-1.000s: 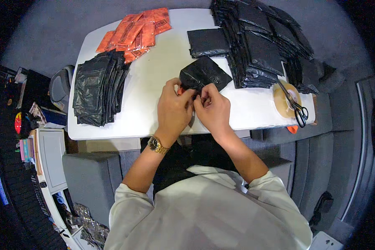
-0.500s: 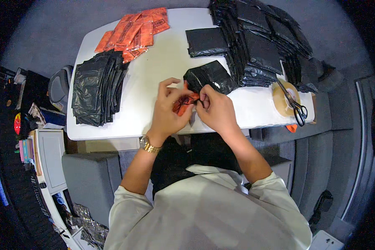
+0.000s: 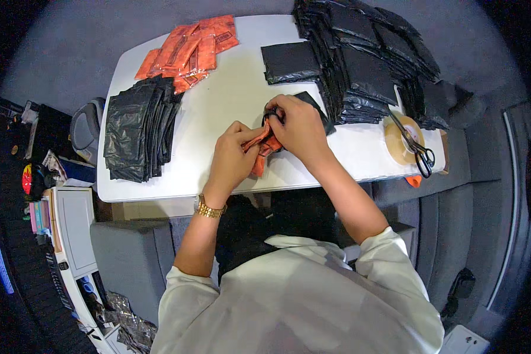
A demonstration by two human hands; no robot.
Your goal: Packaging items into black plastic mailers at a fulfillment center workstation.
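Orange packet (image 3: 258,167) sat pinched by the left hand (image 3: 233,154); the right hand (image 3: 298,127) gripped the black bag (image 3: 317,104) (gentle tension seemed wise).

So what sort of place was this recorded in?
Probably a home or small office room, though I can't tell which: there is grey padded seating, a white cabinet, and a white table with tape and scissors on it.

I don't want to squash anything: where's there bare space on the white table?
The white table is bare between the left black stack and left hand, and between the right hand and tape roll. The back right is crowded with piled black packets.
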